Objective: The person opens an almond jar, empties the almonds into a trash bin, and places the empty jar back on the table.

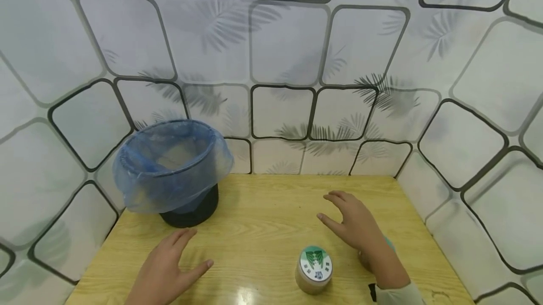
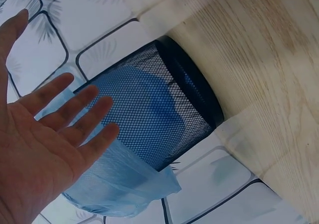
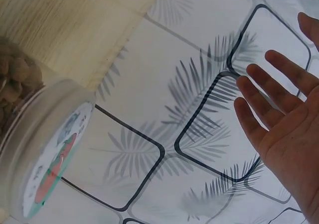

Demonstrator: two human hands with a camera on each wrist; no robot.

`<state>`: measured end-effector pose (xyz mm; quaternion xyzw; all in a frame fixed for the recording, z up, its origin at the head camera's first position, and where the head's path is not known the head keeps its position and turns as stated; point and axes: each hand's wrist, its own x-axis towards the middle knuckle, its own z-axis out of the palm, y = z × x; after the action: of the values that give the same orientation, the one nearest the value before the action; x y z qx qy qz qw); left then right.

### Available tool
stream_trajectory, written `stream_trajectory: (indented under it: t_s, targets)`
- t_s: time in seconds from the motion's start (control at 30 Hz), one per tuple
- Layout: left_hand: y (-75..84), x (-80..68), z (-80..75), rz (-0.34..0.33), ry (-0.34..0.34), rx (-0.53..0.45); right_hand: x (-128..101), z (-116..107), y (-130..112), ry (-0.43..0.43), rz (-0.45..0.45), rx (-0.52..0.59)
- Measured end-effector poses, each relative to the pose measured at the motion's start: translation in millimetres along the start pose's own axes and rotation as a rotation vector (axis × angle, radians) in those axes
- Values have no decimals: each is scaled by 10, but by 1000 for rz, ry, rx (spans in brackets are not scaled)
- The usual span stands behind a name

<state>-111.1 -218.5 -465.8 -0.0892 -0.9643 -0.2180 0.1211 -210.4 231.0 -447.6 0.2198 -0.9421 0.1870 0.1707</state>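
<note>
My left hand point(image 1: 167, 267) is held with fingers extended and thumb apart, in front of a black mesh waste bin point(image 2: 144, 99). A blue plastic bag point(image 1: 178, 187) lines the bin and hangs over its rim. My right hand point(image 1: 352, 220) hovers over the right part of the table, fingers spread, holding nothing. To its lower left stands an upright round jar point(image 1: 313, 272) with a green-and-white label on the lid. A second jar point(image 1: 365, 261) is mostly hidden under the right forearm. In the right wrist view, a clear jar point(image 3: 22, 84) contains brown lumps.
The light wooden table point(image 1: 259, 220) is enclosed at the back and sides by pale wall covering point(image 1: 282, 111) with dark outlines and leaf prints. The bin stands at the table's back left, close to the wall.
</note>
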Motion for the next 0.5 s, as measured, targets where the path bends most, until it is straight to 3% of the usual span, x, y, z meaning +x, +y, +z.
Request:
stream_trajectory:
  t_s: [0.5]
  targets:
    - [-47, -11, -33, -27, 3, -13, 67, -54, -68, 49, -21, 19]
